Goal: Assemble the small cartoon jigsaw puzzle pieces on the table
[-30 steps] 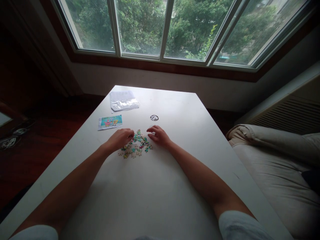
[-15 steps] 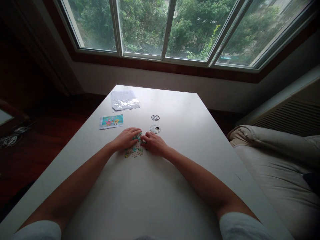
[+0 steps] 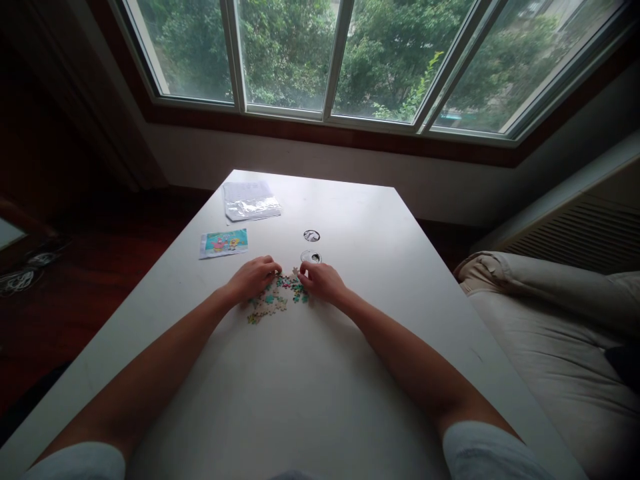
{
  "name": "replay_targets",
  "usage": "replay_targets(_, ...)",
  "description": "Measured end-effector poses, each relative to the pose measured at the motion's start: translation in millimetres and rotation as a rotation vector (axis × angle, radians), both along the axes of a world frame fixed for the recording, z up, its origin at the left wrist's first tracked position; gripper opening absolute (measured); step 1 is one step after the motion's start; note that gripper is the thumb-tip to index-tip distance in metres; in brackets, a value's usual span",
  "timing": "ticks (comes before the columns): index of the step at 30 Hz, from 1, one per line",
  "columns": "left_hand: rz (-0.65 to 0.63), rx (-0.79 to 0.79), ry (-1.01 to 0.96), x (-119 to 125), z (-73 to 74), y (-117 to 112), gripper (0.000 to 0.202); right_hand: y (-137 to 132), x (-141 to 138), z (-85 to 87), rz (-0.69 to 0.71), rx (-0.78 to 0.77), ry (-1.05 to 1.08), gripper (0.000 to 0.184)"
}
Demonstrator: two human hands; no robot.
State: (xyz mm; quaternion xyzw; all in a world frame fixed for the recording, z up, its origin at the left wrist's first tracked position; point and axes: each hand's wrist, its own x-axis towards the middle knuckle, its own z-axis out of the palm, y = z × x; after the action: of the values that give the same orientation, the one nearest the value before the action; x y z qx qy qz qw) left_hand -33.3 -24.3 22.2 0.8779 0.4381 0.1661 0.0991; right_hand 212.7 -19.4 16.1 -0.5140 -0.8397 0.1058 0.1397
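Observation:
Small jigsaw puzzle pieces (image 3: pixel 270 300) lie in a loose heap on the white table, some pale side up, others green, teal and dark. At the heap's left, my left hand (image 3: pixel 254 277) has its fingers curled together, with a small piece just showing at the tips. My right hand (image 3: pixel 323 281) pinches a pale puzzle piece (image 3: pixel 295 271) between thumb and fingers at the right side. Part of the heap is hidden beneath both hands.
A colourful cartoon picture card (image 3: pixel 224 244) lies left of the heap. Behind it is a clear plastic bag (image 3: pixel 251 201) with paper. Two round black-and-white stickers or markings (image 3: pixel 311 236) sit beyond my right hand. A beige sofa (image 3: pixel 540 347) stands right of the table (image 3: pixel 280 400).
My hands have moved apart, the right one to the right. More coloured pieces now show spread between them. My left fingers have curled in from lying flatter over the heap.

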Motion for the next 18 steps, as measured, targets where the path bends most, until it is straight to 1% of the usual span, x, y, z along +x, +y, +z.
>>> replay_targets(1,0.005,-0.007,-0.004,-0.5,0.2,-0.1,0.028,-1.9,0.3,2.7,-0.015,-0.028,-0.042,0.020)
replay_targets(3,0.019,-0.024,-0.011,-1.3,1.0,-0.6,0.029,-7.5,-1.2,7.6,-0.001,-0.055,-0.104,0.028)
replay_targets(5,0.030,-0.039,-0.019,-1.6,2.4,-1.0,0.029,-14.6,-4.7,11.7,0.031,-0.036,-0.135,0.036)
replay_targets(7,0.041,-0.051,-0.036,-1.4,3.8,-1.3,0.029,-21.2,-9.2,14.8,0.067,-0.007,-0.151,0.038)
replay_targets(11,0.073,-0.066,-0.091,-0.7,6.5,-1.0,0.027,-27.1,-15.5,16.7,0.120,-0.010,-0.168,0.028)
replay_targets(14,0.115,-0.077,-0.102,-1.6,9.0,-0.8,0.027,-26.2,-15.7,15.1,0.111,-0.009,-0.184,0.023)
replay_targets(18,0.157,-0.100,-0.087,-4.2,14.6,-0.8,0.027,-23.4,-13.0,12.4,0.107,0.010,-0.192,0.021)
